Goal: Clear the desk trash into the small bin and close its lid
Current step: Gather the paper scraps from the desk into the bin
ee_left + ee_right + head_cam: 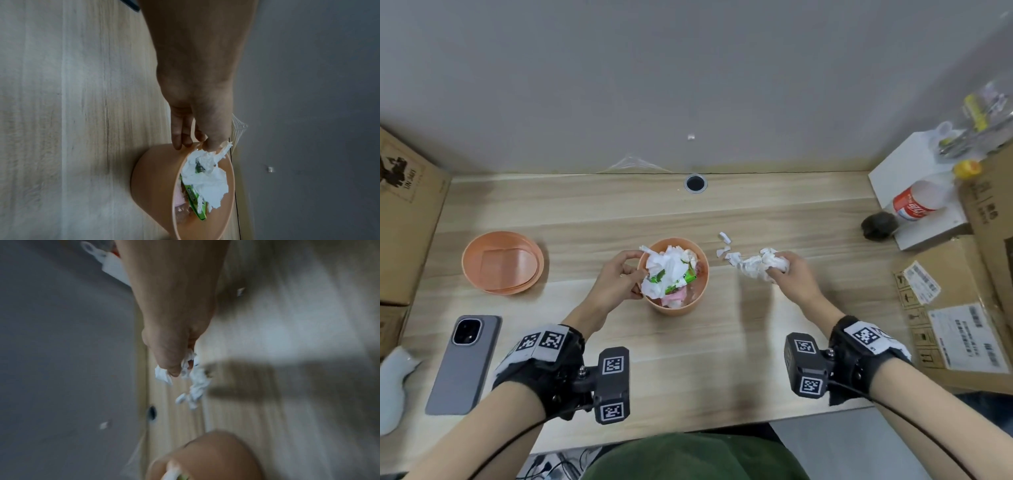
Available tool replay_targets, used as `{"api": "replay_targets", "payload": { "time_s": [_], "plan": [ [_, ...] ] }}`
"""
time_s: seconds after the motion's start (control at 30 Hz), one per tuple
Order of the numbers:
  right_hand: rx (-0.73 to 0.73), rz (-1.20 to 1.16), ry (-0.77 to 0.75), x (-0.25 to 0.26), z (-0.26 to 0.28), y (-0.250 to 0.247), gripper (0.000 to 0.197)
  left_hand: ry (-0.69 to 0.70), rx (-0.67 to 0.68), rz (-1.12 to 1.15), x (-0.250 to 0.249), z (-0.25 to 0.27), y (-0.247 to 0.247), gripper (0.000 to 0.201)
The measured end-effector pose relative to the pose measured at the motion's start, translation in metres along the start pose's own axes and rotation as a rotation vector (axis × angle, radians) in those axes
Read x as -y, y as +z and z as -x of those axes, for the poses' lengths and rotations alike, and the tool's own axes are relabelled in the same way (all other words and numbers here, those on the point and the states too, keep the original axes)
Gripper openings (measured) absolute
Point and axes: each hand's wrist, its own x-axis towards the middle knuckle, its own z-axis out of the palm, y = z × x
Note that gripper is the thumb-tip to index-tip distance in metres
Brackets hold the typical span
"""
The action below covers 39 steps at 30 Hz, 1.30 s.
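Observation:
A small orange bin (702,291) (156,175) stands mid-desk, filled with white tissue (667,270) (207,178), a green wrapper (686,277) (195,199) and pink scraps. My left hand (628,272) (195,142) grips the bin's left rim, thumb on the tissue at the edge. My right hand (780,269) (176,368) holds a crumpled white tissue wad (753,265) (195,386) just right of the bin. A few small white paper scraps (723,244) lie on the desk beyond it. The orange lid (502,262) lies upside down at the left.
A grey phone (464,363) lies near the front left. Cardboard boxes (955,308) flank both desk sides. A cola bottle (917,202) and a dark lump (879,226) sit at the right. A cable hole (695,183) is at the back.

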Motion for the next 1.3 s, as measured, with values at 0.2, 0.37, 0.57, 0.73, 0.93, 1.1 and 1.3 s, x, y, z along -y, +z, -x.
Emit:
{"api": "replay_targets", "payload": {
  "time_s": [0.2,0.37,0.57,0.73,0.93,1.1,1.3],
  "plan": [
    [0.229,-0.152,-0.254,0.107,0.026,0.018,0.032,-0.015,0.066,0.043,0.001,0.005,-0.002,0.033],
    [0.556,0.048,-0.328,0.12,0.042,0.029,0.052,-0.031,0.083,0.069,-0.003,0.008,-0.004,0.031],
    [0.229,-0.252,-0.099,0.05,0.028,-0.01,0.016,-0.028,0.089,0.064,-0.002,0.009,-0.006,0.03],
    [-0.119,-0.119,0.229,-0.058,0.038,-0.033,0.023,-0.053,0.081,0.085,0.0,0.008,-0.004,0.03],
    [-0.207,-0.204,0.433,-0.107,0.059,-0.031,0.052,-0.057,0.066,0.075,0.001,0.005,-0.003,0.029],
    [-0.281,-0.041,0.417,-0.113,0.042,-0.019,0.041,-0.056,0.058,0.048,0.003,0.008,-0.005,0.026],
    [-0.293,0.127,0.347,-0.104,0.029,-0.004,0.019,-0.037,0.034,-0.003,0.002,0.011,-0.011,0.023]
  ]
}}
